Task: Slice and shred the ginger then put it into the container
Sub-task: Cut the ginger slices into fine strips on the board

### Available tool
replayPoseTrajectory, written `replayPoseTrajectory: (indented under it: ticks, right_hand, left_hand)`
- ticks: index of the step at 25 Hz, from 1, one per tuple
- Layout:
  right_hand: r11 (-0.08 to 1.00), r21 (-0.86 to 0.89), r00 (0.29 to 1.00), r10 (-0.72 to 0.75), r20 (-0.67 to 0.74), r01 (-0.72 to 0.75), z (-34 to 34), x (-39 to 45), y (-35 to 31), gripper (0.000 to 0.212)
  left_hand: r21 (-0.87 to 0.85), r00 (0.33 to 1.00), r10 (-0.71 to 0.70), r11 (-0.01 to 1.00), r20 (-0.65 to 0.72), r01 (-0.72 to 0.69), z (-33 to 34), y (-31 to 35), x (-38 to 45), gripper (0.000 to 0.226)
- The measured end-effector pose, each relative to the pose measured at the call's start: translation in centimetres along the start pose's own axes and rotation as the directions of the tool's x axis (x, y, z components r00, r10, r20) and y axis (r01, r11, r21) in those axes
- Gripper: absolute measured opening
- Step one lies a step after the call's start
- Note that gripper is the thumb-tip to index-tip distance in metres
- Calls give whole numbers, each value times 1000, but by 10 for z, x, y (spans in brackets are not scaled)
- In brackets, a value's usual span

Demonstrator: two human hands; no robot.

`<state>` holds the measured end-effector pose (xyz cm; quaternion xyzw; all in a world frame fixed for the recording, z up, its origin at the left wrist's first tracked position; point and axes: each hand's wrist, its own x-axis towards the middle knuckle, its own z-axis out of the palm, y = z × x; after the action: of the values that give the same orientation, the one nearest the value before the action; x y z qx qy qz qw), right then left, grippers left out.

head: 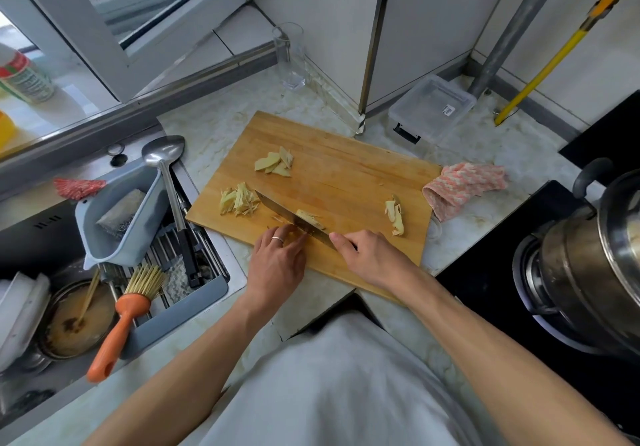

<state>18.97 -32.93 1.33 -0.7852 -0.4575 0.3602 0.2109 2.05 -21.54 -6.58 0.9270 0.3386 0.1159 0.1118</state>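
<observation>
A wooden cutting board (346, 168) lies on the counter. On it are ginger slices (274, 163) at the far left, a pile of ginger shreds (239, 200) on the left, and ginger scraps (395, 218) on the right. My right hand (370, 255) grips the handle of a knife (294, 219), with the forefinger along its spine. The blade rests on a stack of ginger slices (310, 219) near the board's front edge. My left hand (277, 262) presses its fingertips on that stack beside the blade. A clear plastic container (431, 106) stands behind the board.
A pink cloth (464, 189) lies at the board's right end. A pot (595, 255) sits on the black stove at right. Left is the sink with a grey basket (117, 220), a ladle (166, 175) and an orange brush (117, 328). A glass (291, 58) stands at the back.
</observation>
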Motion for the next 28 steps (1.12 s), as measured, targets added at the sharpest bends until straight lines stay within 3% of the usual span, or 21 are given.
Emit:
replayPoseTrajectory:
  ticks: [13, 16, 19, 21, 24, 28]
  right_hand:
    - [995, -79, 998, -54, 13, 55, 8, 1, -10, 47]
    - [999, -14, 999, -42, 1, 42, 6, 4, -9, 51]
    - [995, 98, 999, -17, -50, 22, -3, 2, -7, 54]
    - [986, 165, 995, 15, -99, 2, -10, 2, -5, 55]
    - [974, 221, 989, 82, -121, -54, -17, 4, 1, 56]
    - [965, 240, 983, 139, -123, -107, -11, 1, 10, 57]
  left_hand:
    - [-53, 998, -18, 998, 59, 21, -9, 2, 0, 44]
    - [-152, 999, -27, 988, 45, 33, -15, 3, 2, 37]
    - [-313, 987, -149, 936, 67, 163, -26, 1, 8, 28]
    - [-328, 979, -197, 923, 52, 203, -33, -1, 17, 24]
    - [-167, 986, -17, 985, 164, 45, -39, -6, 40, 36]
    - [-20, 883, 190, 979, 430, -202, -44, -3, 75, 53]
